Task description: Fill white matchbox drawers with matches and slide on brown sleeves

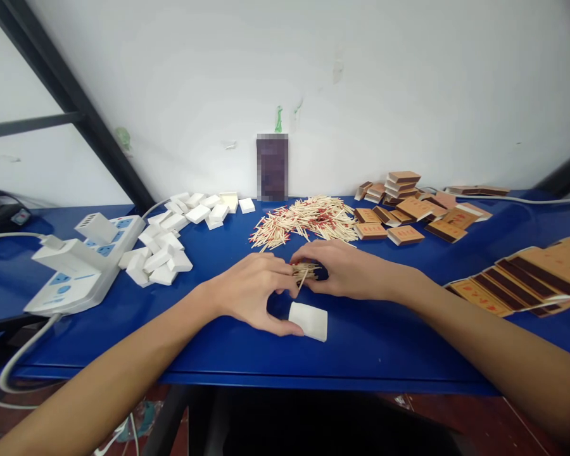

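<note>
A small bunch of matchsticks is held between my two hands above the near middle of the table. My right hand curls around the bunch from the right, fingers and thumb bent. From the left, the bent fingers of my left hand press against the same matchsticks, one of which sticks out at a slant. My left thumb reaches down to the edge of a white inner matchbox tray lying just below. Behind my hands spreads a loose heap of red-tipped matches.
White matchbox trays are piled at the left, beside a white power strip with plugs. Orange-brown matchbox sleeves are heaped at the right, with a row of flattened sleeves nearer. A blurred dark rectangle stands against the wall.
</note>
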A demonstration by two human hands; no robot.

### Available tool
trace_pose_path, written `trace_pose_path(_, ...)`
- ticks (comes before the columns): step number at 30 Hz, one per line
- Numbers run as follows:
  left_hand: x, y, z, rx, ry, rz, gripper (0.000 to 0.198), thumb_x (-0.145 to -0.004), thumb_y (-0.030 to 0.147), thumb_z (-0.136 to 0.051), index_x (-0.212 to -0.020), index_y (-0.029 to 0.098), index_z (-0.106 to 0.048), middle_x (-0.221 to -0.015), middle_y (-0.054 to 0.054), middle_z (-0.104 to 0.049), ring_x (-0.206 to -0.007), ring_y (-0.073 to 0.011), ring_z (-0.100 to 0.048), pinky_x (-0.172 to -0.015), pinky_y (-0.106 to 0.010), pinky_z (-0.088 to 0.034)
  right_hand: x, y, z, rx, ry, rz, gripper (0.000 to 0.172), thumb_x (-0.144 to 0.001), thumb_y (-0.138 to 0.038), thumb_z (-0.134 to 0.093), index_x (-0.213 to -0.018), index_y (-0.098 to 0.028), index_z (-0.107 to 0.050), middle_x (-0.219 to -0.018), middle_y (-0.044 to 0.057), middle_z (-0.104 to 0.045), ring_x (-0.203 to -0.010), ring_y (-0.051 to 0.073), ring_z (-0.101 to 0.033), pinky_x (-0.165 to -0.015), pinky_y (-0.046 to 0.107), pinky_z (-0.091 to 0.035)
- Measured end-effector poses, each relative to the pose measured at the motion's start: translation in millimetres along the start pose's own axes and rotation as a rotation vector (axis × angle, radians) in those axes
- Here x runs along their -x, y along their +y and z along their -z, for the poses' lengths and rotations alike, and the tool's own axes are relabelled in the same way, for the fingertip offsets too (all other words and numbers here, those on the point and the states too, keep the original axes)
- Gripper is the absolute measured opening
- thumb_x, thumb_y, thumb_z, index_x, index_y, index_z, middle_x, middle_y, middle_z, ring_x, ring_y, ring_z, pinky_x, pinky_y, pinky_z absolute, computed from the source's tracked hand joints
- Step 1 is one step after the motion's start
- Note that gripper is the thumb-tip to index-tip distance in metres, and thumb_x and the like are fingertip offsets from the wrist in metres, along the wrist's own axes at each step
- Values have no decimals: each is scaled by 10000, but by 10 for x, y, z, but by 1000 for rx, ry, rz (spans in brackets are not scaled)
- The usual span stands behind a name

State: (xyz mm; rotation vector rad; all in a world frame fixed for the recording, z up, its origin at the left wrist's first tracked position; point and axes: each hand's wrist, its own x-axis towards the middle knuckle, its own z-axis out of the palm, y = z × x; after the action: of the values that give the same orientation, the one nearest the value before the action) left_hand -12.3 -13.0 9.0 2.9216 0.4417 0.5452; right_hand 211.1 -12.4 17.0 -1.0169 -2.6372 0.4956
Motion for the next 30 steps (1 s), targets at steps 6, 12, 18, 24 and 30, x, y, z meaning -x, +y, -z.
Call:
trace_pose_path(6,29,-53,31,107,272,-41,263,-760,440,-715,-757,191,-632,-656,6,-629,-586,-116,-562,-571,-263,-439,-17,-9,-4,1,-1,-16,263,-814,-185,-633,-1076,-196,-656,-1021,55,-707,-903,196,-642,-791,295,-465)
trace_pose_path(12,22,-167,52,-102,270,177,263,-814,449,-635,-819,185,-631,-746,-17,-638,-689,-156,-568,-635,-292,-443,-38,18,-86,0,55,7,240,-876,-283,-620,-1096,-187,-636,-1057,63,-704,-946,198,-638,-849,315,-455)
trace_pose_path(18,-73,-115,-5,-42,145,433,415,-761,568,-704,-761,181,-556,-793,-7,-600,-748,-175,-551,-682,-304,-422,-40,54,-133,-20,83,23,254,-871,-311,-639,-1100,-207,-601,-1034,52,-700,-912,193,-642,-794,299,-449)
trace_pose_path(24,-137,-18,-58,32,34,434,315,-751,407,-742,-645,169,-565,-804,-5,-560,-769,-163,-546,-717,-308,-422,-53,62,-126,-43,90,12,180,-833,-190,-643,-1011,-207,-614,-909,6,-699,-817,159,-629,-723,266,-427)
trace_pose_path(30,-96,-68,-60,62,46,397,152,-770,294,-696,-694,180,-630,-818,-2,-587,-791,-158,-562,-723,-294,-427,-60,66,-131,-47,98,18,125,-840,-196,-636,-964,-204,-632,-892,3,-706,-791,149,-628,-711,262,-421)
